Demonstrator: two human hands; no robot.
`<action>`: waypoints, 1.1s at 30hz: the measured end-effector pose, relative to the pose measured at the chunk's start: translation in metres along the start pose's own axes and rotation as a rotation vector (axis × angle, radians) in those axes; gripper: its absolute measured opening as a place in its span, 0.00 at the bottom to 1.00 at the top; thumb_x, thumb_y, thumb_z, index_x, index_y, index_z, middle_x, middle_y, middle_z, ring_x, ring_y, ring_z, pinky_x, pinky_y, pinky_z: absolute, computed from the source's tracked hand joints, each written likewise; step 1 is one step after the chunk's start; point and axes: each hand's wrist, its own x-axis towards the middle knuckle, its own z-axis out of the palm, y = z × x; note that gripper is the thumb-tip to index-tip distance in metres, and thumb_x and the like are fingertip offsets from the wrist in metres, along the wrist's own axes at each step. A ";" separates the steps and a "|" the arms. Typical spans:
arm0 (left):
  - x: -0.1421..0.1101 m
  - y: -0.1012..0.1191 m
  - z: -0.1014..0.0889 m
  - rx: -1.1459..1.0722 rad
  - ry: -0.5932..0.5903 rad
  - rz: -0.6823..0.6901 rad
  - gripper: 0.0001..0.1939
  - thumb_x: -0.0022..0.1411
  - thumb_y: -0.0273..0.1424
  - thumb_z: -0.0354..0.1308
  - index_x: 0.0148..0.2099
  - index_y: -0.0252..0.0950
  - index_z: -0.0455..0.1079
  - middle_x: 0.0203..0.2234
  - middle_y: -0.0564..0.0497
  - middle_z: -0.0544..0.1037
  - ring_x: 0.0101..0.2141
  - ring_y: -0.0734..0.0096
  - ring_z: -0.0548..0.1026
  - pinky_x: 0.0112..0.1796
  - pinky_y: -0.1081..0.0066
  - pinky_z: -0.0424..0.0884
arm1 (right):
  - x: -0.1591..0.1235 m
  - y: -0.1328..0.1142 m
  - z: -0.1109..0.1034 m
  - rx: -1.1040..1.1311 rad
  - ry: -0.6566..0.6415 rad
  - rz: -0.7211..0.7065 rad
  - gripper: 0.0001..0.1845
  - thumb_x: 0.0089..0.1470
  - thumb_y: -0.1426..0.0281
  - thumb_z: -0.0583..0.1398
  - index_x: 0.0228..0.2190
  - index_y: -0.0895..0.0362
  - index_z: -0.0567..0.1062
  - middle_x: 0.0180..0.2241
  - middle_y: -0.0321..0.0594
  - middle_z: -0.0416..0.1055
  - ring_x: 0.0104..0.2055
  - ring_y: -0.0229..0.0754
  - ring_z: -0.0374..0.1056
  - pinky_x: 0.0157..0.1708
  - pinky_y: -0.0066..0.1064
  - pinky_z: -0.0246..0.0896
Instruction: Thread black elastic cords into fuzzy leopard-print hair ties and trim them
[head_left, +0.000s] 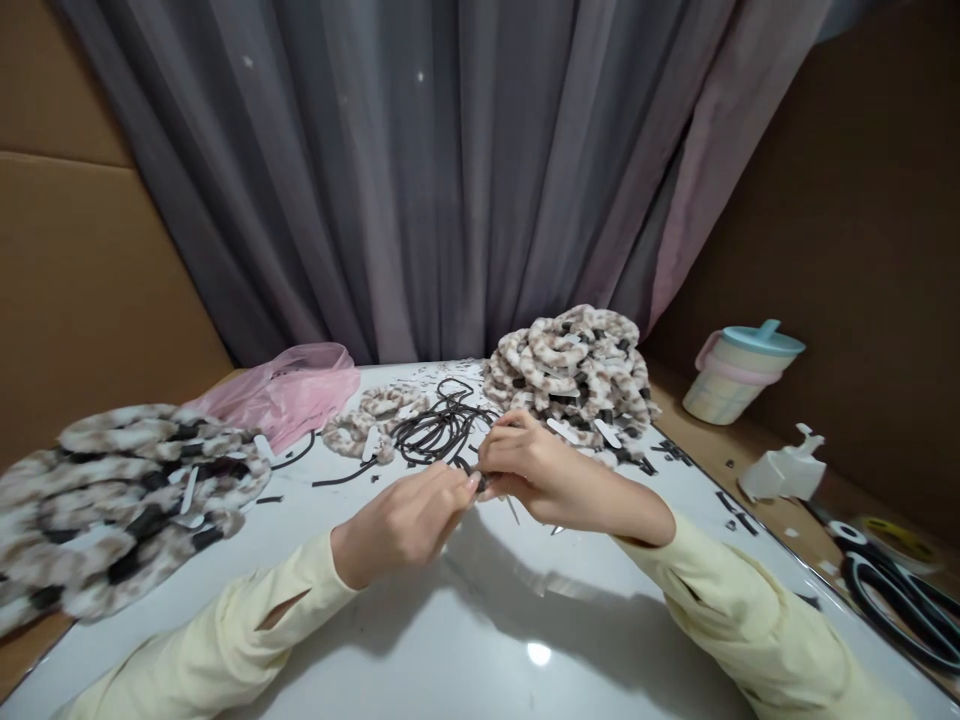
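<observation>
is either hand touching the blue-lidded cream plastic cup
No, the cup stands to the right, apart from the left hand and right hand.

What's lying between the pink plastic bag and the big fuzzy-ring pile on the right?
In the head view, mainly a smaller group of fuzzy rings, then a tangle of dark cord nearer the big pile.
</observation>
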 end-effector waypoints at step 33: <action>0.003 -0.021 0.015 -0.792 -0.071 -1.199 0.12 0.57 0.38 0.55 0.34 0.32 0.68 0.18 0.56 0.69 0.18 0.78 0.64 0.20 0.78 0.61 | 0.012 0.017 0.033 -0.755 0.140 0.010 0.09 0.59 0.79 0.48 0.33 0.62 0.68 0.33 0.44 0.67 0.41 0.46 0.60 0.50 0.43 0.48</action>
